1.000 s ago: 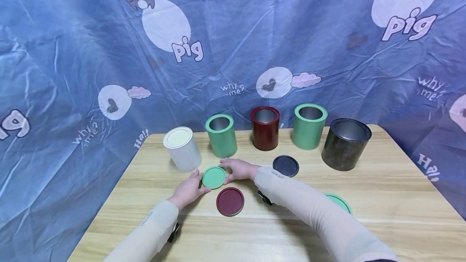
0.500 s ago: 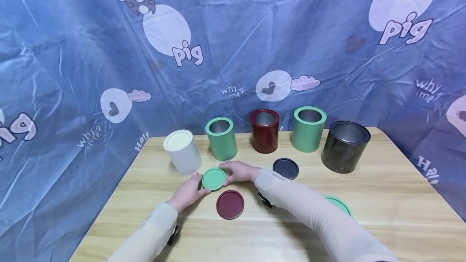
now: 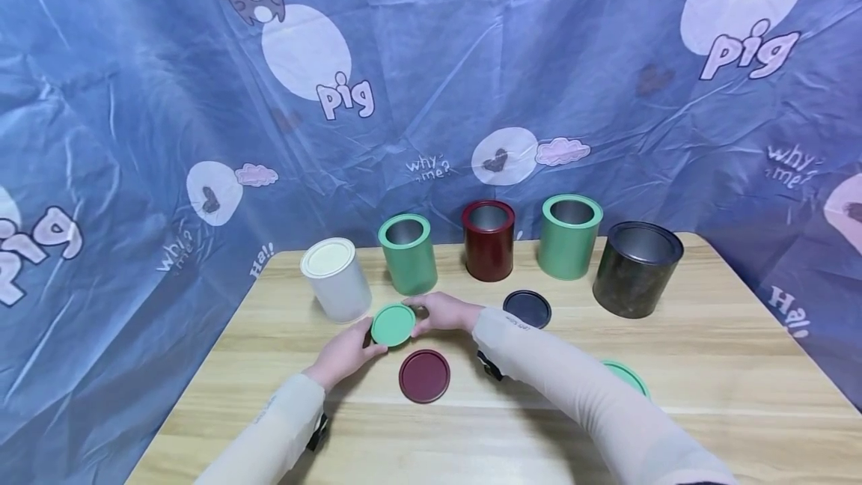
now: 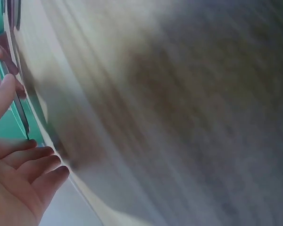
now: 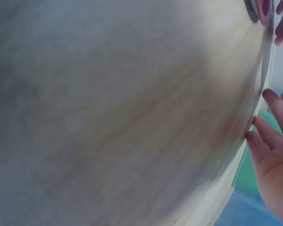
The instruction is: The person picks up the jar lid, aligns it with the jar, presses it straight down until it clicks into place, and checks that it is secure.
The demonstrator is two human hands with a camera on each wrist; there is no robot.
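Observation:
Between both hands a round green lid (image 3: 393,325) is held by its rim. In the head view my left hand (image 3: 342,355) grips its left side, thumb at the near edge and fingers at the far left. The right hand (image 3: 441,313) pinches its right side between thumb and fingers. Seen nearly edge-on in the left wrist view, the lid (image 4: 20,113) is a little off the wooden table. Behind it stand a white can (image 3: 337,287) with a white top and an open green can (image 3: 409,260). A dark red lid (image 3: 424,376) lies just in front.
Along the back stand an open red can (image 3: 488,249), a second green can (image 3: 569,245) and a wide black can (image 3: 633,279). A black lid (image 3: 527,309) lies beyond my right forearm, which partly covers another green lid (image 3: 628,376). A blue printed cloth (image 3: 431,81) hangs behind.
The green lid has risen slightly from the table in both hands. The head view has shifted a little. The cans and the other lids stay in place.

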